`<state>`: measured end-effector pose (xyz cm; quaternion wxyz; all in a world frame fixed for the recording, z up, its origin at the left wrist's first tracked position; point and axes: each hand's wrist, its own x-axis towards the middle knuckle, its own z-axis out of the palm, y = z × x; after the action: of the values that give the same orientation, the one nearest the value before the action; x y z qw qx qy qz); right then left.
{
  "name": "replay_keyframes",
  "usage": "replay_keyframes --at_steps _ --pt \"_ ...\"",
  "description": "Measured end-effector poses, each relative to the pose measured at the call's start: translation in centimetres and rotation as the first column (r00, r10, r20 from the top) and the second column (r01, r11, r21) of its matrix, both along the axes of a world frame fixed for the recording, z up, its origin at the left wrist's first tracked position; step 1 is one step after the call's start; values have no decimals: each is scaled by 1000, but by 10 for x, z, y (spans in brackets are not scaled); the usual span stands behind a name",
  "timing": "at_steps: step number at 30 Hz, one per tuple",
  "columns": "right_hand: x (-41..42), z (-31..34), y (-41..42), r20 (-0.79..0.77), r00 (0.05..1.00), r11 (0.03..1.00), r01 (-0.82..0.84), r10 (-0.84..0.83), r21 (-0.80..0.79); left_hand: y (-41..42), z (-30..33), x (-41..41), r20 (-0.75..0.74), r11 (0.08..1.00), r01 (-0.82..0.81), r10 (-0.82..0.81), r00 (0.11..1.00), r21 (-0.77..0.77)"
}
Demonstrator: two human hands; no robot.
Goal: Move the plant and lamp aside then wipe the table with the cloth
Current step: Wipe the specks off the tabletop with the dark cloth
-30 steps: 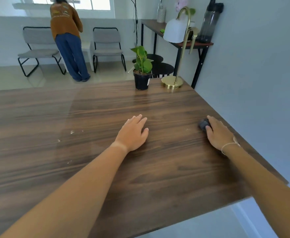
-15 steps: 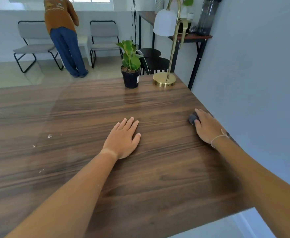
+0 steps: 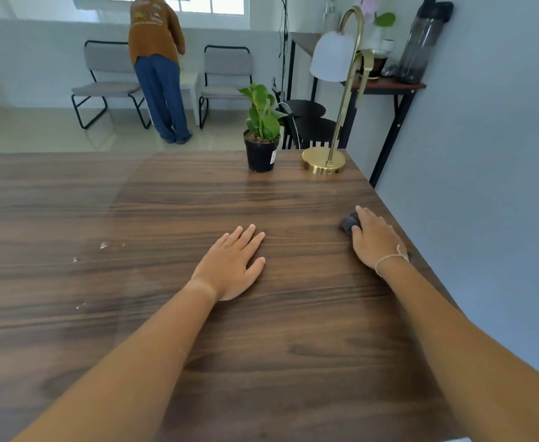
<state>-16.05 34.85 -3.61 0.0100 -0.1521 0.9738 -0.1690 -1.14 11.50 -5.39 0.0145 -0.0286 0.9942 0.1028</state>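
**Cloth under your right hand, plant and lamp at the far edge**

Your right hand (image 3: 377, 240) presses down on 1 dark cloth (image 3: 348, 223) near the worktop's (image 3: 293, 346) right edge. Your left hand (image 3: 229, 266) lies flat, fingers spread, gripping nothing. 1 black pot (image 3: 260, 154) holds soil and 1 plant (image 3: 263, 114), beside 1 lamp (image 3: 324, 159) at the far edge. A few crumbs (image 3: 103, 245) lie left.

Left hand (image 3: 229, 264) flat, palm down, fingers (image 3: 245, 234) together, right hand (image 3: 375, 239) palm down, both arms outstretched
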Motion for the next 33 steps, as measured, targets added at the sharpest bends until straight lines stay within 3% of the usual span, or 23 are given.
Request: replay_keyframes --at_steps 4,6,8,11,14,16,18,20,23,27,30,33 --pt "58 -9 -47 23 921 921 -390 390 -7 4 8 1 55 1000 -21 21 998 4" --pt "85 -9 -30 9 881 881 -472 473 -29 -2 16 10 95 993 -61 52 994 97" --pt "82 -7 -4 35 888 888 -456 458 -55 -19 26 30 91 966 -155 139 986 207" --pt "41 -3 8 84 963 964 -248 256 -93 -52 37 73 15 935 -268 272 962 232" --pt "13 1 -26 58 995 995 -78 82 -64 -75 38 116 -21 910 -338 353 935 241" --pt "19 2 -74 38 994 994 -103 104 -44 -90 35 138 -46 899 -369 390 920 237" --pt "51 0 -127 31 969 968 -244 246 -64 -110 33 152 -61 886 -403 426 903 231" --pt "107 -4 -165 30 880 879 -472 474 -69 -129 32 161 -66 875 -429 453 889 226" --pt "173 -8 -157 3 747 747 -664 665 -44 -157 33 167 -80 865 -449 476 876 226" --pt "128 -2 -130 33 874 869 -476 484 -138 -191 31 169 -102 874 -436 464 880 215" --pt "77 5 -163 43 972 971 -228 231 -69 -214 26 168 -107 885 -416 444 890 211" --pt "72 9 -239 -16 972 971 -233 232 -59 -232 28 164 -112 888 -411 439 891 206"
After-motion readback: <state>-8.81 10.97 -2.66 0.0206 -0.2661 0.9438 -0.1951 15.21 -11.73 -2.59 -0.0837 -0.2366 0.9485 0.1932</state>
